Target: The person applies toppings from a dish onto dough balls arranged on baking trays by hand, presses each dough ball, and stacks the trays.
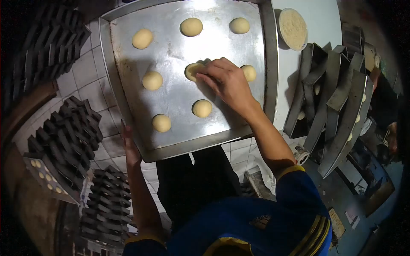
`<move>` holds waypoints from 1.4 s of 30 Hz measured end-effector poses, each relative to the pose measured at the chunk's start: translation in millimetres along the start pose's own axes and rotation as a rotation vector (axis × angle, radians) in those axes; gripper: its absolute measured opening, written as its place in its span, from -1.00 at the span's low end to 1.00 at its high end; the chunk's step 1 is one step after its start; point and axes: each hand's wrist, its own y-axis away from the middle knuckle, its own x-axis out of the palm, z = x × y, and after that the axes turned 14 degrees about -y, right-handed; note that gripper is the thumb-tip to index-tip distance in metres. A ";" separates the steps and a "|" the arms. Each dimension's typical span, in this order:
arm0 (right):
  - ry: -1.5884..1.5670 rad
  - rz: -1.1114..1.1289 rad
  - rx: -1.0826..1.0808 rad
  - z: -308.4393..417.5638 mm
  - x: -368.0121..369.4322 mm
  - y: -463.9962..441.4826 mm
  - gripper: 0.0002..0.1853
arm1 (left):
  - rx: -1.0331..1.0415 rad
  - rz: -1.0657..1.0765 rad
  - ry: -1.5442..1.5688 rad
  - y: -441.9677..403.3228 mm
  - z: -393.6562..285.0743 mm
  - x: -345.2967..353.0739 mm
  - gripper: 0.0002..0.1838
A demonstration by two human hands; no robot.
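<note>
A large metal baking tray (pixel 175 55) with raised walls lies before me, bearing several pale round dough balls. My right hand (pixel 226 81) reaches over its middle, fingers bent together on the central dough ball (pixel 193 70), which is partly covered by them and looks pressed in. Just to the right of that hand sits another dough ball (pixel 249 73); one more (pixel 202 108) lies below it. My left hand (pixel 130 143) grips the tray's wall at the lower left corner, its fingers mostly hidden from view.
A bowl of pale crumbs (pixel 293 29) stands on the white table (pixel 318 19), right of the tray. Stacked metal trays (pixel 324 98) with dough balls rise at the right, near another person's hand (pixel 392 128). More dark stacks (pixel 64 132) stand on the tiled floor (pixel 87 70) at left.
</note>
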 end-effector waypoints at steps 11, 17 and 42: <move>0.396 0.089 -0.246 -14.0 12.3 22.1 -0.54 | -0.085 -0.089 -0.016 -0.3 18.2 -9.0 0.02; 0.101 0.116 0.029 -17.9 -46.6 18.4 -0.51 | -0.018 0.122 0.122 4.0 -22.2 4.3 -0.09; -0.143 -0.648 0.396 -139.2 -239.2 -12.8 -0.62 | 0.055 0.067 0.109 2.8 -50.8 29.3 -0.16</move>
